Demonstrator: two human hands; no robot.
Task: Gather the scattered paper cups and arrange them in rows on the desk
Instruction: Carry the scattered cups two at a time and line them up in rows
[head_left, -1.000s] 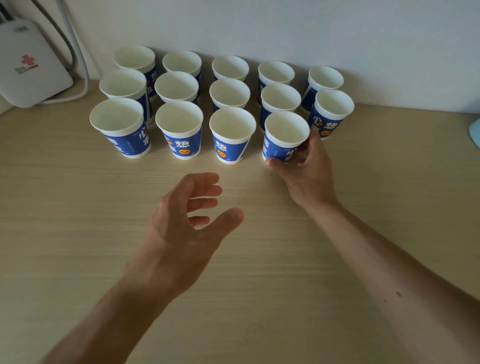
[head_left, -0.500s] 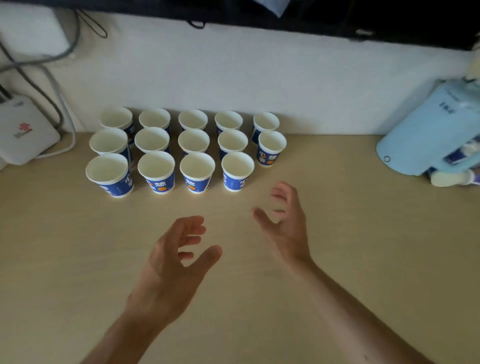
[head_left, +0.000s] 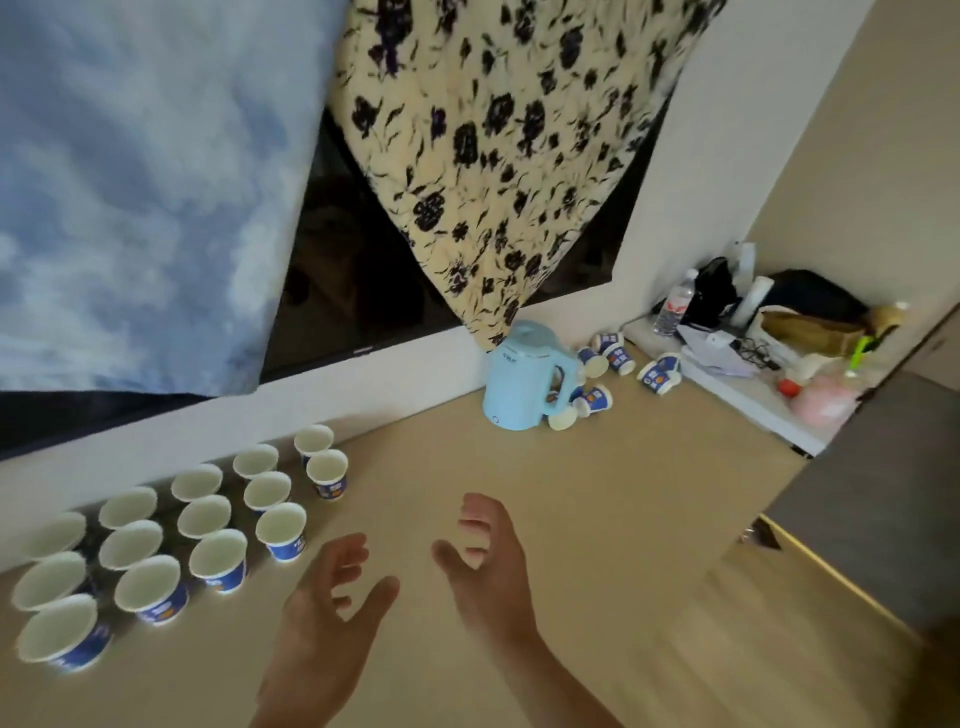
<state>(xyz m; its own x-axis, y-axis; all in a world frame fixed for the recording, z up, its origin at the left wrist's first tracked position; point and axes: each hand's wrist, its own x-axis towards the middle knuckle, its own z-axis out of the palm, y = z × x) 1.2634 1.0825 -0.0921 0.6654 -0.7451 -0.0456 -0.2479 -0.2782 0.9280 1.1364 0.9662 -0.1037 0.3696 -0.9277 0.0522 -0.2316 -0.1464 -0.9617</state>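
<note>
Several blue-and-white paper cups stand upright in three rows at the left of the wooden desk, against the wall. The nearest row ends with a cup just left of my hands. More cups lie scattered and tipped over at the far right corner, behind and beside a kettle. My left hand and my right hand hover over the desk in the lower middle, both open, fingers spread, holding nothing and touching no cup.
A light-blue kettle stands near the wall in front of the scattered cups. A cluttered side shelf with a water bottle and bags lies far right. Hanging cloths fill the top. The desk edge drops off at right.
My right hand let go of the front-row cup and drew back. The view swung up and to the right, bringing the kettle and the scattered cups into sight.
</note>
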